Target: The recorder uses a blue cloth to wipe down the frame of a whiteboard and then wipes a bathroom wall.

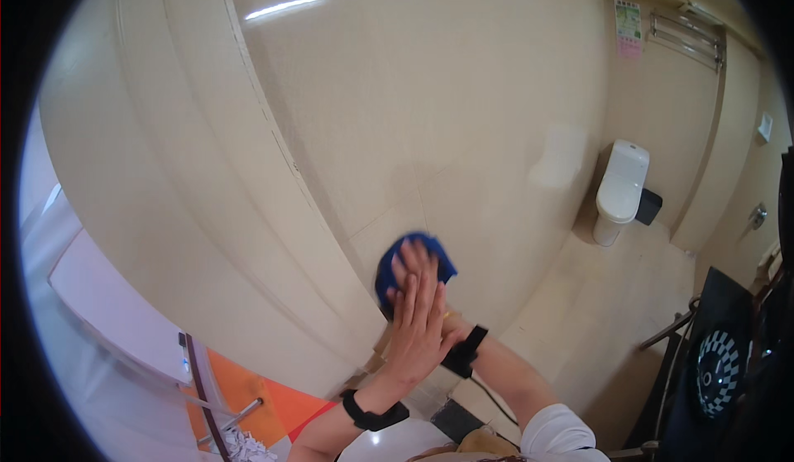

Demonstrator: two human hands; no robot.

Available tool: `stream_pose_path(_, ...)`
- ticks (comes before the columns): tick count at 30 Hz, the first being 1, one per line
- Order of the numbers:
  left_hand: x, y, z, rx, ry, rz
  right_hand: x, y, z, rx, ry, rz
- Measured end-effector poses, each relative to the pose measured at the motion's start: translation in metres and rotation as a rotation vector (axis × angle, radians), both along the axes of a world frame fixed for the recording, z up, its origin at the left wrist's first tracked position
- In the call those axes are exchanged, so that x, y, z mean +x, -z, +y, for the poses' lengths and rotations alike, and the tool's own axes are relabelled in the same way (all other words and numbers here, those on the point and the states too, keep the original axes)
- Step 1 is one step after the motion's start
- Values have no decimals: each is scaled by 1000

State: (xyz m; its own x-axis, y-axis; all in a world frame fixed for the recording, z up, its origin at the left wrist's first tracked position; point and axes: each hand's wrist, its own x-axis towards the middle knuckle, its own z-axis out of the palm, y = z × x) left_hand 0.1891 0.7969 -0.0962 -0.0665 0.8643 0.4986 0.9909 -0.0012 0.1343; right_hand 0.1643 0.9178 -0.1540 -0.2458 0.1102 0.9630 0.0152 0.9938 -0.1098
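A dark blue cloth point(445, 270) lies pressed against the beige tiled wall near the edge of a door frame. On top of it my right hand point(417, 263) is spread, somewhat blurred, its palm side hidden. My left hand point(417, 332) rests over the back of the right hand, fingers extended and pointing up the picture. Both wrists wear black straps, and a thin cable runs from the right one.
At the right stand a white toilet point(621, 192) and a black bin point(649, 206) beside it. A metal towel rack point(688, 40) hangs on the wall. Dark objects point(713, 369) are near at lower right; an orange panel point(248, 394) shows at lower left.
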Motion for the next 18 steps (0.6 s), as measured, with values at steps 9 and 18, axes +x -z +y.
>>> stream_pose_path(9,2,-6,17,19,-19,19,3,-59,36,-480,77,261)
stream_pose_path(18,9,20,-25,-11,-1,-126,-5,-17,-26,-126,-56,44)
